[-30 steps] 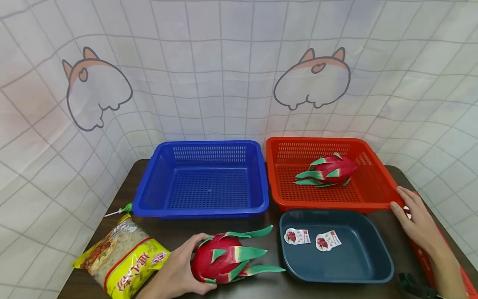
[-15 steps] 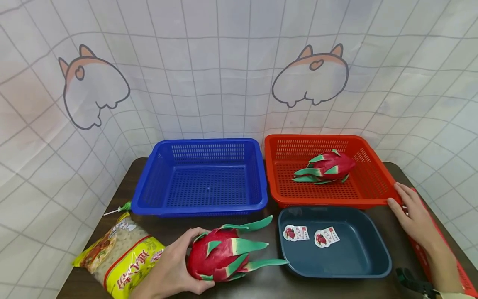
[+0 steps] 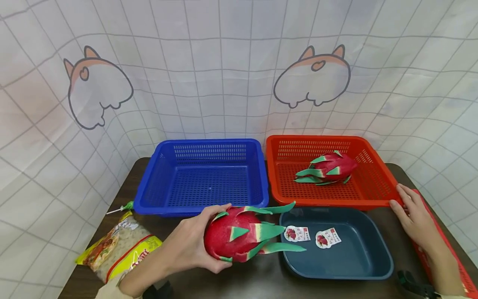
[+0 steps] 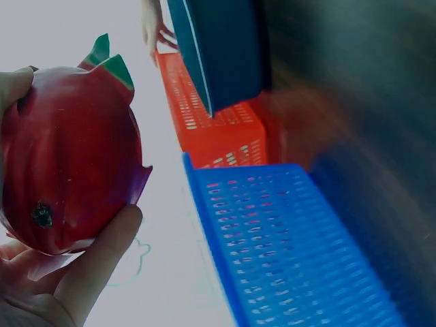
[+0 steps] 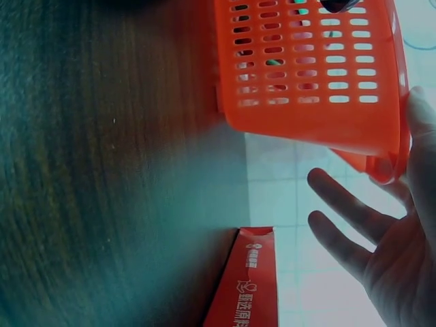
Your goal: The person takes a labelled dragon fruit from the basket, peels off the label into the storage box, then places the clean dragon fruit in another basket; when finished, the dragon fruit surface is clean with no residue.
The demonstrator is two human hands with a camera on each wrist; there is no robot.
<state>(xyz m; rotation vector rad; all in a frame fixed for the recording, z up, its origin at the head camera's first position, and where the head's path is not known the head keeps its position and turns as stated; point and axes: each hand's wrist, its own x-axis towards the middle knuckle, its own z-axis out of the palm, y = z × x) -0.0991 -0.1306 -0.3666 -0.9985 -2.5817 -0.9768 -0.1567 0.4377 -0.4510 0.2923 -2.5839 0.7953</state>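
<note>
My left hand [image 3: 203,238] grips a dragon fruit [image 3: 240,232] round its rounded end, thumb below and fingers above. The green-tipped scales point right and overlap the left edge of a dark teal tray [image 3: 341,265] in the head view. In the left wrist view, the red body of the dragon fruit [image 4: 75,150] fills the palm. My right hand [image 3: 418,216] rests at the near right corner of a red basket [image 3: 325,202], thumb and a finger touching its rim. Two other fingers [image 5: 347,204] extend free of it. A second dragon fruit [image 3: 336,166] lies inside that basket.
A blue mesh basket [image 3: 201,209] stands left of the red one. Two dragon fruit labels [image 3: 327,238] lie in the tray. At left are a yellow food bag [image 3: 123,251] and a green lollipop [image 3: 128,205]. A long red box [image 5: 248,272] lies beside the right forearm.
My left hand has raised the dragon fruit and carried it right and forward, away from the yellow bag. My right hand has stayed at the red basket's corner.
</note>
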